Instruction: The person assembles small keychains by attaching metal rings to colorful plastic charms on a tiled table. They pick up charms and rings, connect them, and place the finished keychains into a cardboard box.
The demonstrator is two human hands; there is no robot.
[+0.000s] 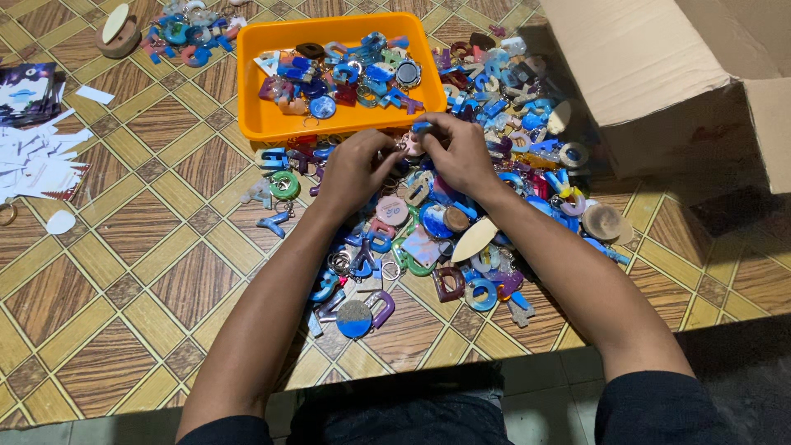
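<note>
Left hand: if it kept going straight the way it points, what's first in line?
Probably the orange tray. The left hand points up and away from the person, and the tray's near rim lies just past its fingertips, though depth is unclear from this view.

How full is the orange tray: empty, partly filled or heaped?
Partly filled. The orange tray holds charms along its far side, while its near orange floor shows bare.

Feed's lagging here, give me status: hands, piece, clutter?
Left hand and right hand pinch one small keychain piece together. Loose keychain pile underneath. Orange tray just beyond.
</note>
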